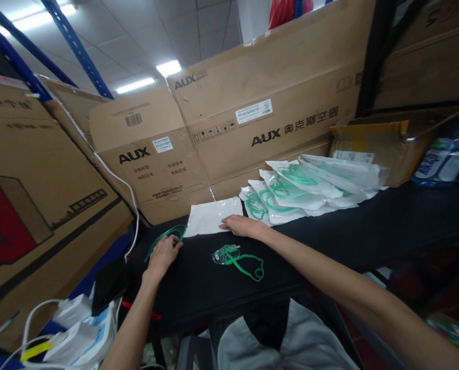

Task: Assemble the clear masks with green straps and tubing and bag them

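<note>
My left hand (165,254) is closed around part of a coil of clear green tubing (177,229) on the black table. Pinched at its front right edge by my right hand (239,224) is a flat white pouch (204,217) with a clear film face. The fingertips of that hand are partly hidden. In front of the pouch, between my hands, lies a clear oxygen mask (225,254) with a green elastic strap (252,270). Right of the pouch, several filled pouches (287,190) overlap in a row, green tubing showing through their film.
Large cardboard boxes (229,133) wall off the back and left. An opened carton (399,154) and a bottle with a blue cap (448,154) stand at the right. A dark phone (109,285), white chargers and a white cable (135,205) sit at the left.
</note>
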A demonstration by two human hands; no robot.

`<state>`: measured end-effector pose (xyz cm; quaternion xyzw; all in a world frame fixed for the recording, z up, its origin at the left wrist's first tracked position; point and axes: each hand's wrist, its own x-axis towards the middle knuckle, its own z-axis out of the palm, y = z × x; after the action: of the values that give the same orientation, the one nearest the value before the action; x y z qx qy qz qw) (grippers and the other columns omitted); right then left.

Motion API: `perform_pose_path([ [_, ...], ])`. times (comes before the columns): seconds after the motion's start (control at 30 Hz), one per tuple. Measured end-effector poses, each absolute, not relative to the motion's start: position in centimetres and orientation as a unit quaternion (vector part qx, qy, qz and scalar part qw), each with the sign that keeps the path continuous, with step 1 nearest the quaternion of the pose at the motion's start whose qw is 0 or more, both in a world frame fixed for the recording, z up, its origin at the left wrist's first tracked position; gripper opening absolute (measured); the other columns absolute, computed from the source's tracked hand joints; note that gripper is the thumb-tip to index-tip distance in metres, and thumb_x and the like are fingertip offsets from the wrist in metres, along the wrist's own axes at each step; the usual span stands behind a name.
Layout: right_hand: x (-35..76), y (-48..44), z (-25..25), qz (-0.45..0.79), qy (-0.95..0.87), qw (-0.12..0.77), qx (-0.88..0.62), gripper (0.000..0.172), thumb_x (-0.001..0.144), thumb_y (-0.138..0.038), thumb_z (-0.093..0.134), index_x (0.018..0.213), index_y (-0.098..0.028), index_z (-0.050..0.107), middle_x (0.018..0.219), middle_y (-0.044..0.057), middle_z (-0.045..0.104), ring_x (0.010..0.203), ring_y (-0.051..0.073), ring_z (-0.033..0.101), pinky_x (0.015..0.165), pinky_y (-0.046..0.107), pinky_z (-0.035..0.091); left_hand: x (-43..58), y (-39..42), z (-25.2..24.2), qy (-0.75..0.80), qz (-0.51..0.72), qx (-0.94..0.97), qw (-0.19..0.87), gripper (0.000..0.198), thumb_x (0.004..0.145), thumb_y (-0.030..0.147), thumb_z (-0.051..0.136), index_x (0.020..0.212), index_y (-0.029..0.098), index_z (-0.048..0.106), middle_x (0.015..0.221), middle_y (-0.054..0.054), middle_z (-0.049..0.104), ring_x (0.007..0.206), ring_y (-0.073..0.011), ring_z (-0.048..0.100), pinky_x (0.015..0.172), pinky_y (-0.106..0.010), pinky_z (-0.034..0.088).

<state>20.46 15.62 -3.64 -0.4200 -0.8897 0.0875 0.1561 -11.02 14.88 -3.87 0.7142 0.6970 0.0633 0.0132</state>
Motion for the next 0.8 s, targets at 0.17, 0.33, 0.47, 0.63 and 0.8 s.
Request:
perform_pose_path([
  [0.17, 23.0, 16.2, -4.7, 0.093, -0.866, 0.117, -0.477, 0.024, 0.098, -0.028, 0.063, 0.117, -0.014, 0.065, 0.121, 0.010, 0.067, 0.111, 0.024, 0.065, 0.097, 0.047, 0.053, -11.6, 15.3, -3.7, 0.690, 0.072, 0.720, 0.030, 0.027, 0.092, 0.030, 0.057, 0.115, 0.021, 0.069, 0.118, -0.011, 0.072, 0.112, -0.0282, 0.066, 0.090, -0.035, 0.050],
  [0.33, 23.9, 16.6, -4.0, 0.106, -0.856, 0.097, -0.497, 0.022, 0.098, -0.030, 0.063, 0.114, -0.015, 0.066, 0.122, 0.009, 0.066, 0.110, 0.023, 0.065, 0.095, 0.046, 0.054, -9.3, 16.1, -4.1, 0.669, 0.092, 0.736, 0.049, 0.026, 0.091, 0.031, 0.061, 0.114, 0.022, 0.071, 0.114, -0.008, 0.074, 0.110, -0.0249, 0.068, 0.089, -0.031, 0.050],
  [0.47, 22.9, 17.3, -3.5, 0.110, -0.850, 0.105, -0.504, 0.023, 0.097, -0.032, 0.064, 0.113, -0.015, 0.067, 0.122, 0.009, 0.066, 0.110, 0.023, 0.065, 0.094, 0.046, 0.054, -7.7, 16.7, -3.9, 0.673, 0.101, 0.731, 0.049, 0.026, 0.089, 0.029, 0.062, 0.112, 0.022, 0.072, 0.113, -0.009, 0.074, 0.109, -0.0260, 0.068, 0.091, -0.033, 0.050],
  [0.63, 22.3, 16.0, -2.4, 0.103, -0.847, 0.156, -0.498, 0.019, 0.097, -0.022, 0.062, 0.111, -0.013, 0.069, 0.117, 0.012, 0.070, 0.110, 0.024, 0.066, 0.098, 0.044, 0.051, -7.2, 15.5, -2.2, 0.683, 0.126, 0.718, 0.041, 0.033, 0.088, 0.029, 0.063, 0.118, 0.017, 0.071, 0.122, -0.014, 0.071, 0.115, -0.0299, 0.064, 0.095, -0.036, 0.048],
  [0.8, 23.2, 9.9, -1.9, 0.098, -0.840, 0.249, -0.473, 0.030, 0.102, -0.017, 0.048, 0.120, -0.015, 0.071, 0.120, 0.014, 0.072, 0.118, 0.024, 0.064, 0.102, 0.034, 0.046, -5.4, 11.3, -0.6, 0.646, 0.194, 0.736, 0.063, 0.039, 0.096, 0.049, 0.050, 0.115, 0.023, 0.073, 0.119, -0.008, 0.072, 0.108, -0.0266, 0.066, 0.093, -0.034, 0.048],
])
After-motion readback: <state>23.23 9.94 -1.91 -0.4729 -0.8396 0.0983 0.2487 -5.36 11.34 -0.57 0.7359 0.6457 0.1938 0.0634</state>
